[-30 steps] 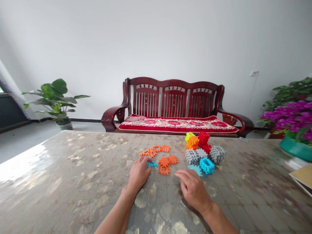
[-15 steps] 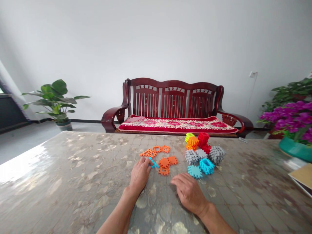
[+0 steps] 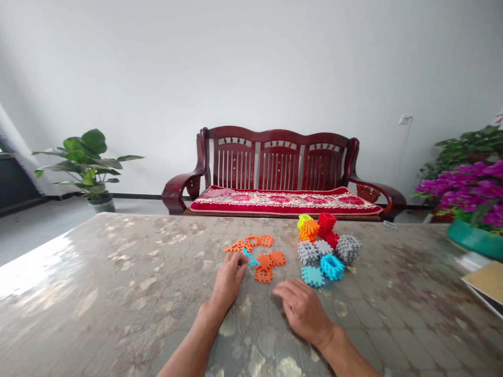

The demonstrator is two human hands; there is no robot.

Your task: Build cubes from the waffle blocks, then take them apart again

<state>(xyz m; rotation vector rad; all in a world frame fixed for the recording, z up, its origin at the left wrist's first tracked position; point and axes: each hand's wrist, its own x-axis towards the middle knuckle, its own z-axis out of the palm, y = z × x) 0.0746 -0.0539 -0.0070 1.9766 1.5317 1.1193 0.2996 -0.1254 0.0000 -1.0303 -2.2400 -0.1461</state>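
My left hand (image 3: 230,276) pinches a blue interlocking plastic piece (image 3: 250,257) between thumb and fingertips, just above the table. The piece's right end overlaps the edge of an orange square tile (image 3: 264,262); I cannot tell if they touch. Two more orange tiles lie against that one: a solid one (image 3: 278,258) and one with holes (image 3: 263,275). Behind my left hand are an orange triangle (image 3: 236,246), an open orange frame (image 3: 252,240) and an orange grid tile (image 3: 266,240). My right hand (image 3: 302,310) rests on the table with its fingers curled; its palm side is hidden.
Right of centre stand stacks of gray (image 3: 349,249), red (image 3: 327,223), orange (image 3: 309,230) and blue (image 3: 332,267) pieces, with a light teal tile (image 3: 313,276) in front. A teal flower planter (image 3: 471,238) and a tan book-like item (image 3: 485,283) occupy the right side.
My left hand has shifted slightly right with the blue piece, which now overlaps the orange square tile. My right hand stays in place. The view has turned slightly.
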